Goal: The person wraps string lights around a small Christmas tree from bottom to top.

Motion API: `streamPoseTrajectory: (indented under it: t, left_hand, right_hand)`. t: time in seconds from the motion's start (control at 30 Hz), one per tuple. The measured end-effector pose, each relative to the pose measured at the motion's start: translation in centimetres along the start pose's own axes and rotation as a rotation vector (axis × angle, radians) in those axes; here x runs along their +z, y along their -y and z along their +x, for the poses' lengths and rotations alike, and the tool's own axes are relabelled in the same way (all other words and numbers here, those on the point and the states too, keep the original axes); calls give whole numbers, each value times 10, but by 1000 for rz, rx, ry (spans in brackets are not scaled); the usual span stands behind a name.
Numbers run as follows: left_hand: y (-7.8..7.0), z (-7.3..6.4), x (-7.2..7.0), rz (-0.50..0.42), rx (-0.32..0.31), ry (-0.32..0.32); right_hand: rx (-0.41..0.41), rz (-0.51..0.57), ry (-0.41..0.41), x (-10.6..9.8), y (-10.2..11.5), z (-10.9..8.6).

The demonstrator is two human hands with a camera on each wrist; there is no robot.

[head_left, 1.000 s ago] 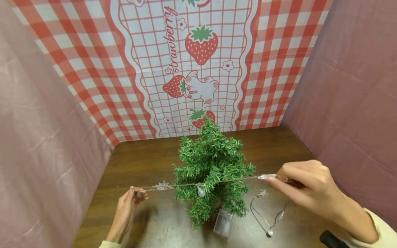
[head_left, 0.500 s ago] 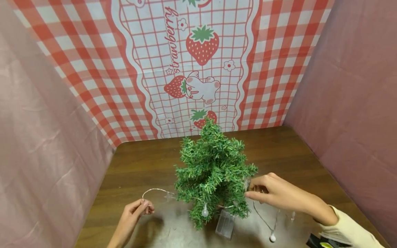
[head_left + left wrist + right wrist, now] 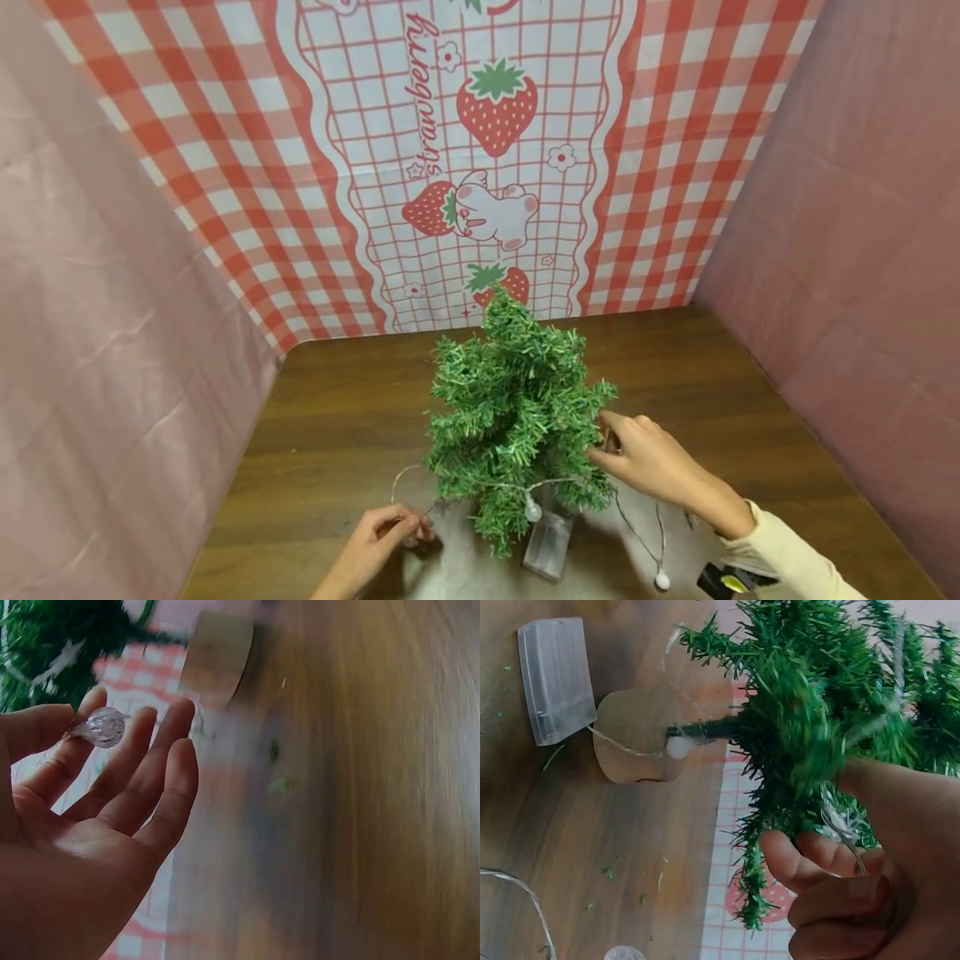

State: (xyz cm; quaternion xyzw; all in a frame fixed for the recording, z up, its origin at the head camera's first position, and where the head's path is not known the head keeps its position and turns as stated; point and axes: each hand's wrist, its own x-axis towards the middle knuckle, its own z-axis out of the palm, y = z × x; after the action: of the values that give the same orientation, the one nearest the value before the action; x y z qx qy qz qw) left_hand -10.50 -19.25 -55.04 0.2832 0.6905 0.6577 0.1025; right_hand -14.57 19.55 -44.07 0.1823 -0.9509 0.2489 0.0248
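Observation:
A small artificial Christmas tree [image 3: 517, 400] stands upright on the wooden table. String lights cross its lower front branches, with a clear bulb [image 3: 532, 507] hanging there. At the tree's lower left, my left hand [image 3: 378, 537] pinches the string lights; in the left wrist view, a ridged clear bulb [image 3: 105, 727] sits between thumb and forefinger while the other fingers are spread. My right hand [image 3: 656, 462] is against the right-side branches, its fingers curled round the string lights' wire [image 3: 844, 836]. Branches partly hide its thumb.
A clear battery box [image 3: 549, 546] lies by the tree's round wooden base [image 3: 634, 739]. More wire with a white bulb [image 3: 662, 580] trails on the table to the right. Green bits are scattered near the base. Checked cloth [image 3: 660, 167] and pink cloth [image 3: 840, 250] wall the table in.
The wire, stretched straight across the tree's front a second ago, now sags lower over the branches. My right hand has moved left to the tree's side; my left has moved right and down, nearer the tree.

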Motion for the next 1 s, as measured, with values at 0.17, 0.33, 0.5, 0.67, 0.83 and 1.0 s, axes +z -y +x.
streamPoseTrajectory:
  t: [0.17, 0.33, 0.5, 0.67, 0.83, 1.0]
  left_hand:
    - [0, 16, 21, 9, -100, -4]
    - [1, 32, 37, -32, -178, -52]
    - [1, 52, 54, -190, -217, -59]
    - [1, 68, 58, -160, -223, -123]
    - [4, 75, 52, -104, -311, -216]
    - [5, 86, 52, -198, -337, -211]
  right_hand:
    - [67, -55, -43, 0, -8, 15]
    - [104, -37, -104, 4, -27, 18]
    - [121, 23, -127, 11, -36, 14]
    - [105, 78, -196, 19, -27, 15]
    - [88, 96, -287, 27, -17, 16]
    - [104, 112, -384, 37, -15, 16]
